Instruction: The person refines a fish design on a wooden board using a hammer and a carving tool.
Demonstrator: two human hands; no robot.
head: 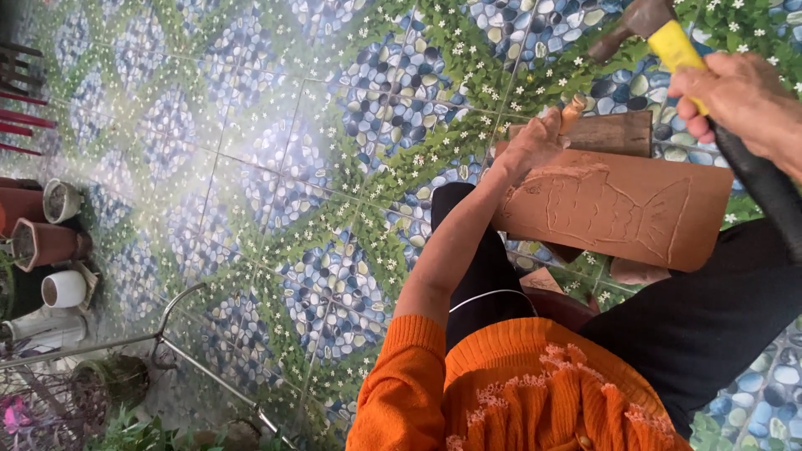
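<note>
Two hands busy over tiled floor point(276, 167), pebble-and-leaf pattern, blue and green, white flowers. Flowerpots point(50, 242) clustered far left, metal frame point(180, 347) near them. Wooden board point(618, 209) right of centre, reddish-brown, fish outline carved into face, resting across lap; darker wood block point(614, 134) just behind it. Left hand point(530, 146) gripping chisel point(572, 110), wooden handle poking up, tip at board's top-left edge. Right hand point(735, 96) clenched round hammer point(668, 38), yellow-and-black handle, rusty head raised top right. Orange sweater point(518, 392) below.
</note>
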